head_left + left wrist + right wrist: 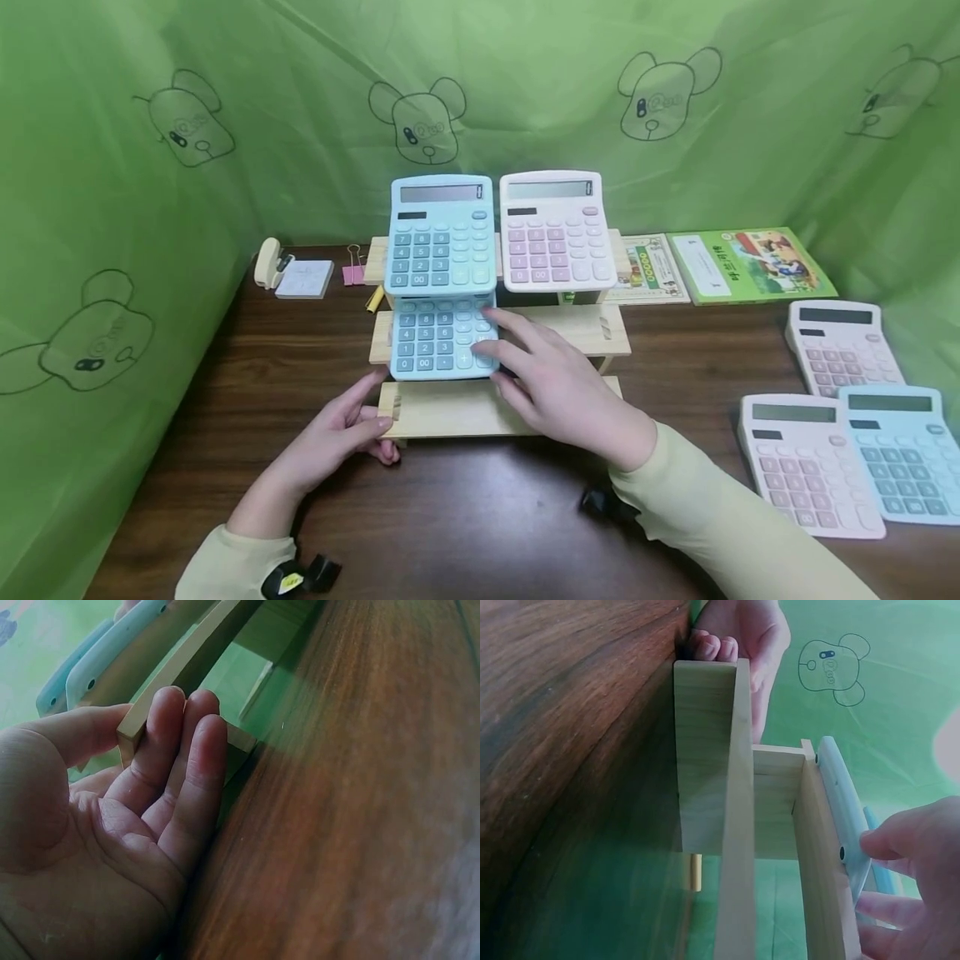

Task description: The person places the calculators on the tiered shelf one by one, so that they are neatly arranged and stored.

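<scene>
- Lower blue calculator, centre frame, long axis up-frame, left of my nearer right hand, fingers spread, touching
- My left hand pinches the stand

Wrinkled bright-green fabric walls on back and both sides, printed with dark-outlined round-eared cartoon heads. Dark brown wood-grain tabletop, soft pale glare near front.

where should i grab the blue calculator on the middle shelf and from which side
The middle blue calculator is probably best pinched by the sides of its lower half, coming from the front: the upper blue calculator hides most of its display end, while the keypad shows. The right hand is at its right edge; the left edge looks free.
</scene>
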### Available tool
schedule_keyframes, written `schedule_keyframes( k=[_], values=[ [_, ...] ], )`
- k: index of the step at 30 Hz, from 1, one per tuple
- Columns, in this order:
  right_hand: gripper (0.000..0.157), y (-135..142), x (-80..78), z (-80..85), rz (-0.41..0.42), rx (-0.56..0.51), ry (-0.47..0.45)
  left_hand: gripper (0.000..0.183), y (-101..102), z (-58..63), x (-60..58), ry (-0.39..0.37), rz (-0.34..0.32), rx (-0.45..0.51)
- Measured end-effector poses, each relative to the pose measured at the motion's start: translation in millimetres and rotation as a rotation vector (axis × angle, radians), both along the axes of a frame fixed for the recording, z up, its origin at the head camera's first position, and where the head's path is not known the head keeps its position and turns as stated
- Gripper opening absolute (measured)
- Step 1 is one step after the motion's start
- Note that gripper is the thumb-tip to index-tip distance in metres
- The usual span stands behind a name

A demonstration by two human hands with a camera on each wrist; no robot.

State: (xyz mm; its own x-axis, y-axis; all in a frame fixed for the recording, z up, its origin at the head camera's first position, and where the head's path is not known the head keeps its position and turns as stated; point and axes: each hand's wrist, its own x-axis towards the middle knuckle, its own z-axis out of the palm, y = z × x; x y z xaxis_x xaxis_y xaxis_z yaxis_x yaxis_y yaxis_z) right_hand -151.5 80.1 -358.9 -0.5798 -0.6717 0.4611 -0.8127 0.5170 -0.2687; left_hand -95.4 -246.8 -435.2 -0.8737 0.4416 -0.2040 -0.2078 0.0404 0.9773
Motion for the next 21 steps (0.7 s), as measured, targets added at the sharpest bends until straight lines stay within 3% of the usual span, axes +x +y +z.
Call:
schedule_keyframes(
  k=[9,21],
  values=[
    [0.041,2,0.8,0.3,0.009,0.015,0.009,0.074,-1,0.4,0.1,-0.005,0.008,0.010],
    [0.075,17,8.9,-2.3,0.002,0.090,0.002,0.074,-2,-0.9,1.4,-0.008,0.006,0.005]
  ],
)
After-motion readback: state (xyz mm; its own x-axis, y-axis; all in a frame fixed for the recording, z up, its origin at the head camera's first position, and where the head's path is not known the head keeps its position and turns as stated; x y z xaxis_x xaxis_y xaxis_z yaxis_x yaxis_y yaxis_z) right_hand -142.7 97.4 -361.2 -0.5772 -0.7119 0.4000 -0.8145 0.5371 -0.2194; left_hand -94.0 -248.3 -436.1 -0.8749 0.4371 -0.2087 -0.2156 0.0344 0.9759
